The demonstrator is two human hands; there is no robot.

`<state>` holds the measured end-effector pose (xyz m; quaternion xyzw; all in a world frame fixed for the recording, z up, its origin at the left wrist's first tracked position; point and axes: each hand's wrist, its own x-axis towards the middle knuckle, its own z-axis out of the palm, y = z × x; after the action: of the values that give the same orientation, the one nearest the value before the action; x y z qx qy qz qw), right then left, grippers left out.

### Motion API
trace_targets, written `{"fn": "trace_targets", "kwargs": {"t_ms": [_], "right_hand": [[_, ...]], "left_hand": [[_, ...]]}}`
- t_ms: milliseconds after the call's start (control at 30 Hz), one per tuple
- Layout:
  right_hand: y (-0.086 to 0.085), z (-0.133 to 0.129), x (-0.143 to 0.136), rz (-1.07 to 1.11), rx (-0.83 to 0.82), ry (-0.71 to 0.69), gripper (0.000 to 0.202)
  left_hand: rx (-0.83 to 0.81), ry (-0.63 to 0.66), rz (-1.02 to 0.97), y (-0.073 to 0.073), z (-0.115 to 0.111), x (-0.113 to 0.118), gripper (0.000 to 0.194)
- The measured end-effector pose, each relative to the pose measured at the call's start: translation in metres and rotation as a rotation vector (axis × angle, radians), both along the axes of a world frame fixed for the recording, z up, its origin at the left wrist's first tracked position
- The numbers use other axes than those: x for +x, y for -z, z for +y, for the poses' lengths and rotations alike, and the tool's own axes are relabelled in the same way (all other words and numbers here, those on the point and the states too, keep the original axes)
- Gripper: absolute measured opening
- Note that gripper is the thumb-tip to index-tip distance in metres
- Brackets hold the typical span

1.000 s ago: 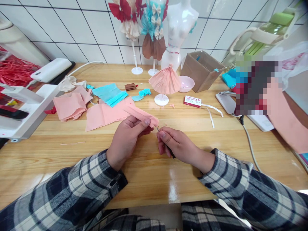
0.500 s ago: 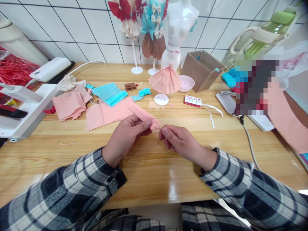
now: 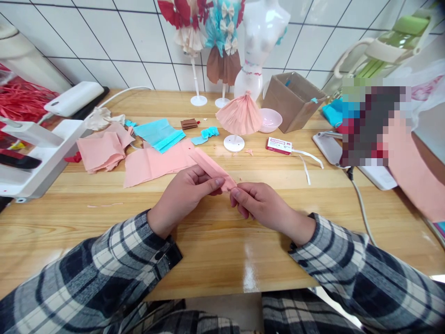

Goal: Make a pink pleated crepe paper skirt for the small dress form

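Above the middle of the table, my left hand (image 3: 198, 188) pinches a folded strip of pink crepe paper (image 3: 212, 168) between thumb and fingers. The strip slants down to the right. At its lower right end, the closed fingertips of my right hand (image 3: 255, 199) touch the paper. What they pinch is now almost hidden; a moment ago it showed as a thin needle. Behind the left hand lies a flat sheet of pink crepe paper (image 3: 153, 163). A pink pleated paper skirt (image 3: 239, 116) hangs on a small white stand beyond the hands.
Blue crepe paper (image 3: 160, 134) and a stack of pink pieces (image 3: 101, 150) lie left. Mannequins in paper outfits (image 3: 222, 65) stand at the wall. A pink bowl (image 3: 271, 121), a brown box (image 3: 292, 104) and a small labelled box (image 3: 279, 145) are behind my right hand.
My right fingertips have closed up to the strip's end, so the thin needle seen between them and the paper is now covered. The left hand and strip have shifted slightly right.
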<state>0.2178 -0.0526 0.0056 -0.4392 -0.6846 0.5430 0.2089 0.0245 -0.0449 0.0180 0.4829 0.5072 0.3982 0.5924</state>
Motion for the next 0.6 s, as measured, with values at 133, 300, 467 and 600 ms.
{"fn": "trace_targets", "kwargs": {"t_ms": [133, 300, 467, 600], "right_hand": [[-0.0001, -0.0001, 0.0000, 0.002, -0.020, -0.005, 0.042], [-0.0002, 0.0006, 0.0009, 0.003, -0.003, -0.005, 0.042], [-0.0001, 0.0008, 0.0011, 0.002, -0.013, -0.002, 0.041], [-0.0010, 0.0018, 0.0007, 0.001, -0.006, -0.005, 0.040]], "left_hand": [[0.018, -0.019, 0.039, -0.0014, 0.0000, 0.0001, 0.026], [0.031, -0.028, 0.044, -0.0014, -0.0002, 0.0003, 0.026], [0.039, -0.034, 0.041, -0.0008, -0.0007, 0.0003, 0.023], [0.047, -0.018, 0.057, -0.0006, -0.0004, -0.0007, 0.021]]}}
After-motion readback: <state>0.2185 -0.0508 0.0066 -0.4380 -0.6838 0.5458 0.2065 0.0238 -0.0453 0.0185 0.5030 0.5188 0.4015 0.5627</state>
